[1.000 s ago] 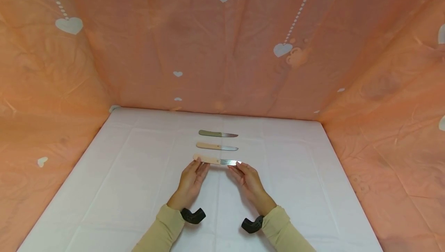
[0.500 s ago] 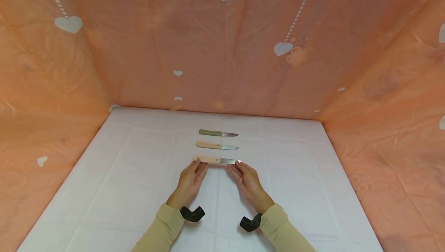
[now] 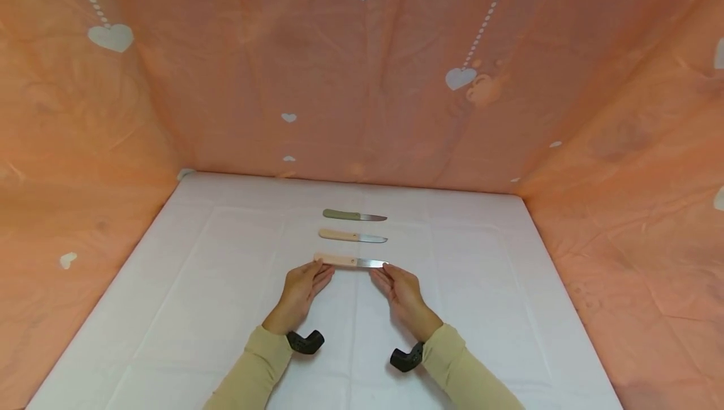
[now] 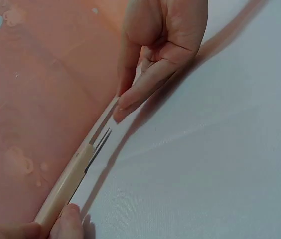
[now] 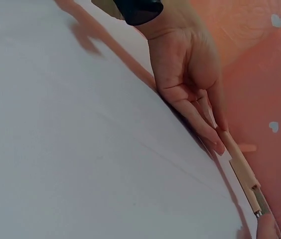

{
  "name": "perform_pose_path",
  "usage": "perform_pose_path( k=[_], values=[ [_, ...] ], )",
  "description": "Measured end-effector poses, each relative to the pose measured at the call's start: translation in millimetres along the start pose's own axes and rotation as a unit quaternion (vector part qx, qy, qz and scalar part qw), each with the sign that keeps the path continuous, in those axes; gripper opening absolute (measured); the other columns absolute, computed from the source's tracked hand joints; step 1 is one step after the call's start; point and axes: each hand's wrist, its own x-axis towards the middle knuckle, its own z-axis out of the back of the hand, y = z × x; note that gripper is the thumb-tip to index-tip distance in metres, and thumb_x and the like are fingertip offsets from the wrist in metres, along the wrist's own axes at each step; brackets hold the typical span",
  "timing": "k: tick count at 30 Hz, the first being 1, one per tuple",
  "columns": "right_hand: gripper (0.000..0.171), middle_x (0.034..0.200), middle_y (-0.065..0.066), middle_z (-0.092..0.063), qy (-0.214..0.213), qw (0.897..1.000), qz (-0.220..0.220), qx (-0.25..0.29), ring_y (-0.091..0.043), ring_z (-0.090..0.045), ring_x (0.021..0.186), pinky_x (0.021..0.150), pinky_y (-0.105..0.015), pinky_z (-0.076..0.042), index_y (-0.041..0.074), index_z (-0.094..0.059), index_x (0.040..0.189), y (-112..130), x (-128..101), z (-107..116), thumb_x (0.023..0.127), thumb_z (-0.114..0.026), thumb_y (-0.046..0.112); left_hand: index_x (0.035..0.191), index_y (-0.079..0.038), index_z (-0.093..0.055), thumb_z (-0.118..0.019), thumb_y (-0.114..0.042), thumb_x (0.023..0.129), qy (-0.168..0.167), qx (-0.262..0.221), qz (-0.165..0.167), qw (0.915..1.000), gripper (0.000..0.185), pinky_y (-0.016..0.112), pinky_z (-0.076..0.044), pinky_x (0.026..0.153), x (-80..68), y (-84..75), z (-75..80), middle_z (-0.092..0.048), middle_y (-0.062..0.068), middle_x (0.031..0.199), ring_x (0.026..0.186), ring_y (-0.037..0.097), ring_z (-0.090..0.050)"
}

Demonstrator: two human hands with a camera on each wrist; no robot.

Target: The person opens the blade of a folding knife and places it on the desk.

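The nearest of three knives has a pale beige handle (image 3: 339,260) and a short shiny blade (image 3: 370,263), which points right. My left hand (image 3: 298,289) pinches the butt of this handle between thumb and fingers. At the other end, my right hand (image 3: 406,293) pinches the blade near its tip, hiding the point. In the left wrist view the knife handle (image 4: 66,191) runs up toward the right hand (image 4: 168,37). Beyond it lies a second knife with a tan handle (image 3: 338,235). Farthest back is a third knife with an olive-green handle (image 3: 341,214).
A creased white cloth (image 3: 186,309) covers the table. Orange curtains (image 3: 317,70) printed with white hearts stand at the back and both sides. Black wrist-worn devices (image 3: 307,342) jut inward from both wrists.
My left hand and forearm have shifted slightly left, with fewer fingers under the handle. The right hand keeps its pinch on the blade. The other two knives stay in place.
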Motion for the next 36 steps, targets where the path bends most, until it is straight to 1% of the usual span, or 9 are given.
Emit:
perform_pose_path(
  k=[3,6,11,14,19,24,26,32,36],
  values=[
    [0.038,0.106,-0.027,-0.059,-0.009,1.000,0.006,-0.011,-0.031,-0.062,0.099,0.089,-0.036,-0.048,-0.021,-0.035,0.127,-0.8,3.8,-0.7,0.095,-0.047,-0.003,0.122,0.018,-0.042,-0.050,-0.005,0.096,-0.011,0.018,0.023,0.9995,0.036,0.032,-0.050,0.087,1.2,-2.9,-0.2,-0.061,0.023,0.104,0.097,0.025,-0.063],
    [0.037,0.100,-0.024,-0.063,-0.022,0.999,0.015,-0.029,-0.027,-0.064,0.094,0.088,-0.035,-0.049,-0.022,-0.038,0.125,-2.7,6.9,-2.7,0.093,-0.046,-0.006,0.124,0.018,-0.041,-0.049,-0.007,0.097,-0.018,0.035,0.042,0.9983,0.037,0.033,-0.049,0.088,2.2,-5.1,-0.1,-0.060,0.023,0.106,0.099,0.025,-0.062],
    [0.036,0.096,-0.021,-0.065,-0.046,0.998,0.013,-0.048,-0.025,-0.066,0.089,0.084,-0.035,-0.051,-0.021,-0.040,0.123,-5.1,10.4,-7.6,0.092,-0.049,-0.006,0.124,0.018,-0.043,-0.049,-0.010,0.098,-0.008,0.049,0.054,0.9973,0.038,0.033,-0.048,0.090,2.1,-9.1,2.7,-0.058,0.026,0.111,0.103,0.026,-0.061],
    [0.035,0.098,-0.024,-0.064,-0.057,0.997,0.006,-0.052,-0.027,-0.065,0.091,0.083,-0.035,-0.052,-0.020,-0.041,0.123,-3.6,13.3,-9.7,0.092,-0.049,-0.005,0.122,0.017,-0.045,-0.047,-0.012,0.099,-0.002,0.056,0.055,0.9969,0.037,0.032,-0.048,0.089,2.8,-10.6,2.9,-0.057,0.027,0.114,0.101,0.024,-0.062],
    [0.032,0.101,-0.027,-0.063,-0.060,0.996,0.000,-0.064,-0.029,-0.064,0.094,0.083,-0.036,-0.052,-0.020,-0.044,0.120,-0.1,15.9,-11.4,0.093,-0.050,-0.004,0.120,0.017,-0.047,-0.046,-0.013,0.099,-0.006,0.060,0.054,0.9967,0.037,0.031,-0.050,0.087,7.5,-9.1,1.0,-0.057,0.028,0.113,0.099,0.023,-0.063],
    [0.029,0.094,-0.023,-0.065,-0.065,0.996,0.002,-0.063,-0.026,-0.066,0.087,0.082,-0.037,-0.052,-0.019,-0.047,0.117,-0.6,16.9,-9.4,0.093,-0.050,-0.003,0.120,0.017,-0.047,-0.045,-0.016,0.100,0.002,0.068,0.060,0.9959,0.039,0.031,-0.050,0.087,11.3,-6.0,-1.0,-0.056,0.029,0.115,0.103,0.027,-0.061],
    [0.029,0.092,-0.022,-0.065,-0.067,0.995,0.005,-0.072,-0.026,-0.067,0.085,0.080,-0.037,-0.053,-0.019,-0.047,0.117,-1.3,17.2,-8.8,0.094,-0.050,-0.002,0.121,0.018,-0.047,-0.045,-0.017,0.100,0.003,0.069,0.065,0.9955,0.040,0.031,-0.050,0.087,12.1,-5.1,-1.5,-0.056,0.029,0.115,0.104,0.028,-0.060],
    [0.029,0.089,-0.021,-0.066,-0.047,0.994,0.025,-0.091,-0.025,-0.067,0.081,0.078,-0.037,-0.053,-0.021,-0.047,0.115,-4.6,18.9,-8.8,0.094,-0.049,-0.001,0.117,0.019,-0.047,-0.045,-0.014,0.100,-0.005,0.066,0.062,0.9959,0.038,0.033,-0.050,0.087,12.9,-7.7,-1.6,-0.057,0.030,0.112,0.103,0.030,-0.060],
    [0.028,0.088,-0.021,-0.066,-0.043,0.995,0.033,-0.087,-0.025,-0.067,0.080,0.077,-0.036,-0.054,-0.020,-0.048,0.113,-4.7,20.7,-8.3,0.094,-0.050,0.002,0.117,0.018,-0.046,-0.044,-0.019,0.100,0.005,0.066,0.066,0.9956,0.040,0.034,-0.050,0.087,13.5,-9.4,-1.1,-0.055,0.031,0.115,0.104,0.032,-0.059]
  ],
)
